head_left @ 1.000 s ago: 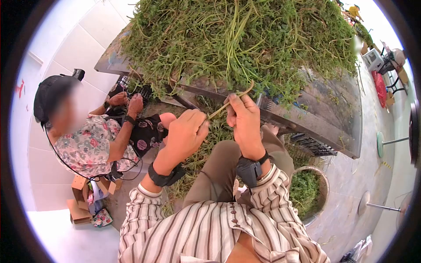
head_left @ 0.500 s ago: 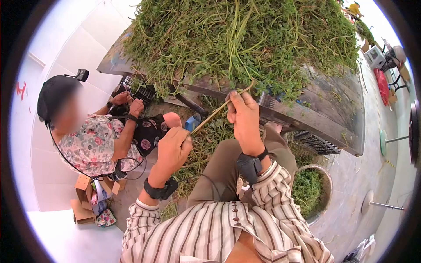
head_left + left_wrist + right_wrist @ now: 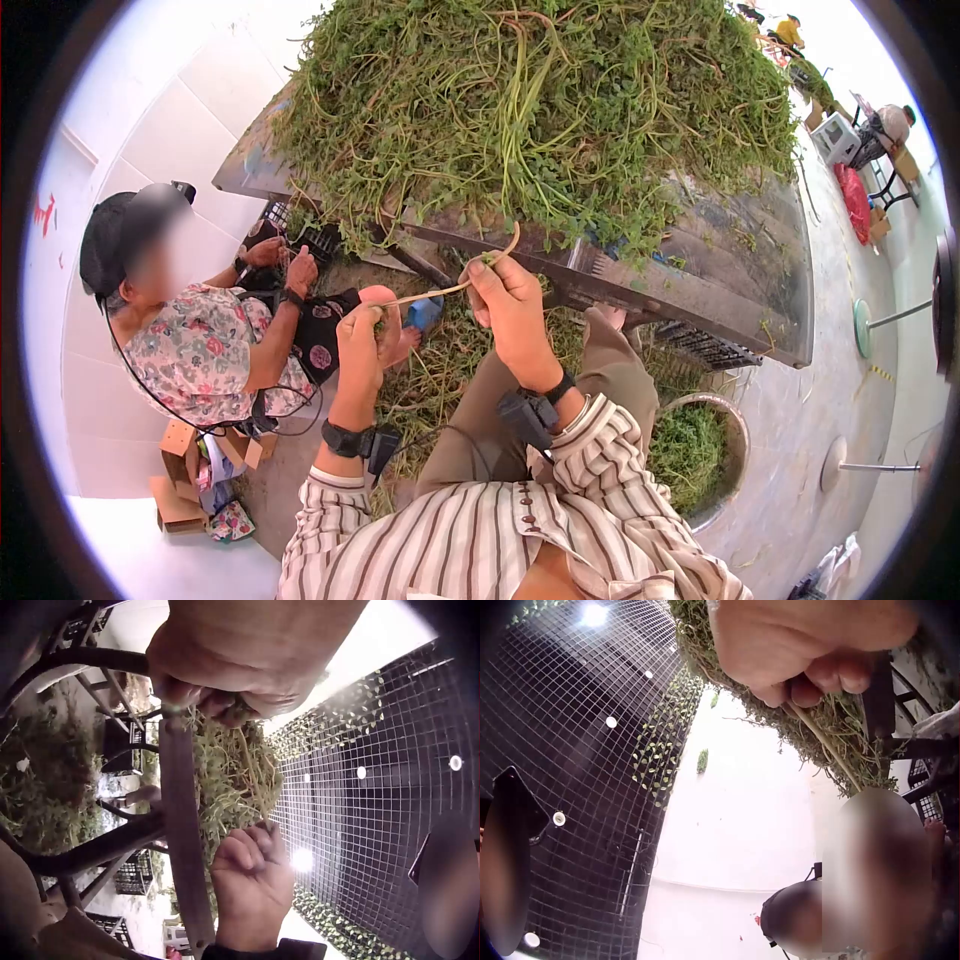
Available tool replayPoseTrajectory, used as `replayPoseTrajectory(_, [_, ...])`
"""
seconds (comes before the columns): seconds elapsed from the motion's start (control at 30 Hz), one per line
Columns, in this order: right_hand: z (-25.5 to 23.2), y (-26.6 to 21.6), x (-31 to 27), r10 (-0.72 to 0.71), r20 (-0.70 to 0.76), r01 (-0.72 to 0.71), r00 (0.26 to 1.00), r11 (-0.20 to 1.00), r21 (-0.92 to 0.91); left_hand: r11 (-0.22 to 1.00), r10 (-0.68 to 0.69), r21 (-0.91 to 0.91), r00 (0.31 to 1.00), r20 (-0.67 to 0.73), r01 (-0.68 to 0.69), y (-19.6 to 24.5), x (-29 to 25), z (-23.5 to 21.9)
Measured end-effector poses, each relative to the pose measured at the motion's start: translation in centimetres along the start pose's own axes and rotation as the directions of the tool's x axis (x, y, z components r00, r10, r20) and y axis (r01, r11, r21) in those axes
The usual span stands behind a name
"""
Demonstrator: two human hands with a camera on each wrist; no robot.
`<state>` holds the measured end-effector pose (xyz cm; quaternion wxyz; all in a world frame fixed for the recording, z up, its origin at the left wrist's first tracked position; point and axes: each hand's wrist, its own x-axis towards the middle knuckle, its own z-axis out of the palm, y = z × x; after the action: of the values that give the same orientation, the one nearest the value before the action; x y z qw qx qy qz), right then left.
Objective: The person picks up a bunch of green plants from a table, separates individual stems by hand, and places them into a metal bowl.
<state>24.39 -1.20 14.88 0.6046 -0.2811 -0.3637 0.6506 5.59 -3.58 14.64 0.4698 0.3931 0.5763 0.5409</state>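
A thin pale plant stem (image 3: 432, 296) is stretched between my two hands, with a curved tip rising past the right one. My left hand (image 3: 362, 338) grips its lower left end with curled fingers. Farther right, close to the table edge, my right hand (image 3: 510, 308) pinches the stem between thumb and fingertips. In the left wrist view the stem (image 3: 252, 769) runs from the left hand (image 3: 247, 656) at the top to the right hand (image 3: 251, 889) below. The right wrist view shows the stem (image 3: 826, 742) leaving the curled fingers of the right hand (image 3: 810, 645).
A big heap of leafy green stems (image 3: 600, 120) covers much of the table (image 3: 740, 240). Another person (image 3: 215, 330) sits at the left. Loose stems (image 3: 440, 375) lie on the floor. A round tub (image 3: 742, 450) of greens stands by my right knee, and a black crate (image 3: 705, 345) under the table.
My left hand has moved left, away from the right hand, so more of the stem shows between them. The right hand has shifted left and down, still pinching it.
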Motion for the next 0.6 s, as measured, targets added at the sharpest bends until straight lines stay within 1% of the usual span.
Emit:
replayPoseTrajectory(0.03, [0.0,0.1,0.0,-0.003,0.002,0.003,1.0,1.0,0.0,0.998,0.023,-0.054,0.999,-0.032,-0.025,-0.4,0.2,-0.1])
replayPoseTrajectory(0.07, [0.0,0.1,0.0,-0.003,-0.005,0.003,1.0,1.0,-0.004,0.998,0.027,-0.054,0.999,-0.031,-0.029,-0.5,0.2,-0.3])
replayPoseTrajectory(0.13, [0.1,0.1,-0.1,-0.008,-0.011,0.008,1.0,1.0,-0.007,0.977,-0.034,-0.211,0.999,-0.001,0.033,0.1,-0.1,0.1])
replayPoseTrajectory(0.17, [0.2,0.0,-0.2,-0.008,-0.017,0.007,1.0,1.0,-0.009,0.977,-0.03,-0.21,1.0,0.001,0.029,-0.1,0.0,0.0])
replayPoseTrajectory(0.2, [0.2,-0.1,-0.3,-0.007,-0.021,0.007,1.0,1.0,-0.012,0.999,0.026,-0.018,0.999,-0.041,-0.027,-0.5,0.2,-0.4])
replayPoseTrajectory(0.23, [0.2,-0.2,-0.5,-0.013,-0.015,0.013,1.0,1.0,-0.016,0.982,0.091,0.173,0.993,-0.075,-0.077,-0.8,0.4,-0.4])
replayPoseTrajectory(0.27, [0.0,-0.4,-0.5,-0.02,-0.024,0.02,1.0,1.0,-0.005,0.983,0.104,0.16,0.991,-0.081,-0.09,-1.1,0.5,0.0])
replayPoseTrajectory(0.3, [0.0,-0.6,-0.3,-0.024,-0.026,0.024,0.999,1.0,0.004,0.877,0.351,0.364,0.935,-0.04,-0.314,-1.4,0.4,0.5])
replayPoseTrajectory(0.33, [0.0,-0.8,-0.3,-0.019,-0.039,0.02,0.999,1.0,0.021,0.68,0.558,0.547,0.829,0.045,-0.488,-1.6,0.3,0.6])
replayPoseTrajectory(0.37, [0.0,-0.8,-0.5,-0.012,-0.023,0.013,1.0,1.0,0.019,0.682,0.561,0.551,0.827,0.028,-0.482,-1.6,0.2,0.5])
replayPoseTrajectory(0.43, [0.0,-0.6,-0.5,0.013,-0.059,-0.014,0.998,1.0,-0.012,0.745,0.413,0.556,0.909,0.05,-0.369,-1.4,0.4,0.2])
replayPoseTrajectory(0.47, [0.1,-0.7,-0.4,0.012,-0.052,-0.013,0.999,1.0,-0.012,0.744,0.418,0.557,0.907,0.045,-0.37,-1.3,0.3,0.2])
replayPoseTrajectory(0.53, [0.2,-0.9,-0.5,0.025,-0.078,-0.018,0.997,0.996,0.084,0.742,0.34,0.586,0.936,0.089,-0.325,-1.1,0.0,0.2])
replayPoseTrajectory(0.57, [0.0,-1.0,-0.4,0.021,-0.08,-0.015,0.997,0.996,0.084,0.742,0.342,0.585,0.935,0.092,-0.329,-1.0,-0.1,0.4])
replayPoseTrajectory(0.6, [-0.2,-0.9,-0.3,0.02,-0.096,-0.011,0.995,0.996,0.094,0.643,0.448,0.61,0.873,0.192,-0.464,-0.8,-0.5,0.8])
